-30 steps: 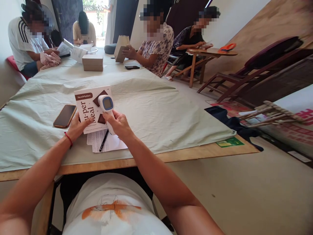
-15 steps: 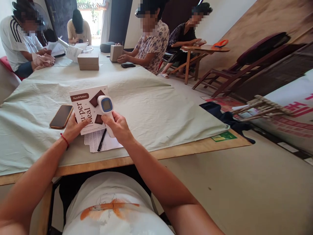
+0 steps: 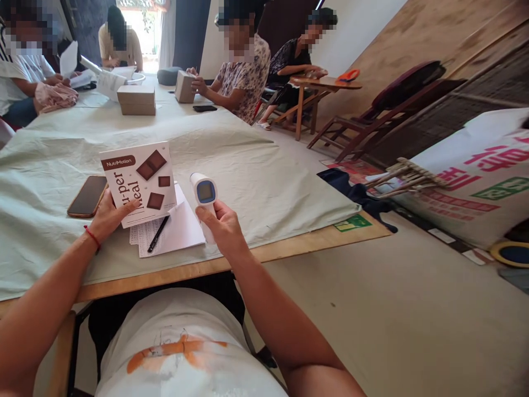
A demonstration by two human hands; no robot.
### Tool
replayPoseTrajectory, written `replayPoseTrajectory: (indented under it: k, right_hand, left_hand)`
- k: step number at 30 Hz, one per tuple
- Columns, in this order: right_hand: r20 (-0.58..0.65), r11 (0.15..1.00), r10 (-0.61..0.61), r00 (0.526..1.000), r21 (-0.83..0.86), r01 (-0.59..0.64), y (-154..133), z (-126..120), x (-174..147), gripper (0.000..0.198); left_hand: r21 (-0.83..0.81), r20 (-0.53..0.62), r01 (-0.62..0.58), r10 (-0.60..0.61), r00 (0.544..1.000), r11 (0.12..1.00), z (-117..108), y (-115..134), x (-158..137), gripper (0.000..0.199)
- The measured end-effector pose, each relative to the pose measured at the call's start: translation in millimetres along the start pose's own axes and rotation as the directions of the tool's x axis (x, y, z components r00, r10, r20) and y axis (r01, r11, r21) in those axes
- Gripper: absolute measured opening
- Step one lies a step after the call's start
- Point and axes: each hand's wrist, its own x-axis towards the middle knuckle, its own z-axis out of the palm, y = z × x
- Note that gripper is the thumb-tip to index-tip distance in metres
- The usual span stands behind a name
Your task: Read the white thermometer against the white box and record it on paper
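Note:
My left hand (image 3: 111,214) grips the lower left edge of a white box (image 3: 140,190) printed "NutriMotion" with brown squares, its thumb across the front. The box is held tilted above the table. In my right hand (image 3: 225,225) is a white infrared thermometer (image 3: 203,190) with a blue-rimmed screen facing me, apart from the box on its right. Beneath the box lie paper sheets (image 3: 188,231) with a black pen (image 3: 158,234) on them. A smartphone (image 3: 86,196) rests just left of my left hand.
A pale green cloth (image 3: 239,165) covers the table. Farther back are a cardboard box (image 3: 136,101), a white lamp (image 3: 109,82) and a black phone (image 3: 205,108). Several people sit around; one handles a small box (image 3: 185,87). A wooden chair (image 3: 372,118) and a white sack (image 3: 475,187) are at right.
My right hand has moved the thermometer rightward, away from the front of the box, uncovering its printed squares. The view has turned slightly right. My left hand still holds the box.

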Motion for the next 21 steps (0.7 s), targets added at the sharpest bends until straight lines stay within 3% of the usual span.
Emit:
replayPoseTrajectory:
  k: [3,5,9,11,14,17,19,21]
  right_hand:
    - [0.01,0.971,-0.018,1.0,-0.238,0.02,5,-15,21,0.046]
    - [0.035,0.875,-0.004,0.999,-0.484,0.02,6,-23,39,0.038]
    - [0.083,0.486,0.04,0.996,-0.872,0.053,2,-27,69,0.028]
    - [0.128,0.32,0.07,0.989,-0.942,0.099,0,-27,76,0.032]
    - [0.18,0.145,0.13,0.975,-0.976,0.161,-3,-26,78,0.042]
    - [0.293,0.083,0.027,0.956,-0.953,0.29,-5,-16,73,0.038]
    - [0.439,0.116,-0.03,0.898,-0.891,0.439,-6,-3,70,0.028]
    - [0.56,0.157,0.024,0.828,-0.82,0.55,-6,12,68,0.03]
  left_hand:
    - [0.007,-0.008,0.032,-0.032,0.999,0.999,-1,-2,0,0.058]
    - [0.015,-0.006,0.035,-0.035,0.999,0.999,-1,-3,0,0.059]
    - [0.034,0.026,-0.002,0.001,1.0,0.999,-2,0,-1,0.058]
    - [0.04,0.035,-0.015,0.014,0.999,0.999,-2,3,-2,0.056]
    - [0.038,0.03,-0.012,0.011,0.999,0.999,-1,5,-3,0.054]
    - [0.049,0.039,0.006,-0.008,0.999,0.999,-3,2,-2,0.057]
    - [0.062,0.022,0.031,-0.032,0.999,0.998,-6,-2,-1,0.06]
    - [-0.002,-0.036,0.038,-0.038,0.999,0.999,-12,-5,1,0.062]
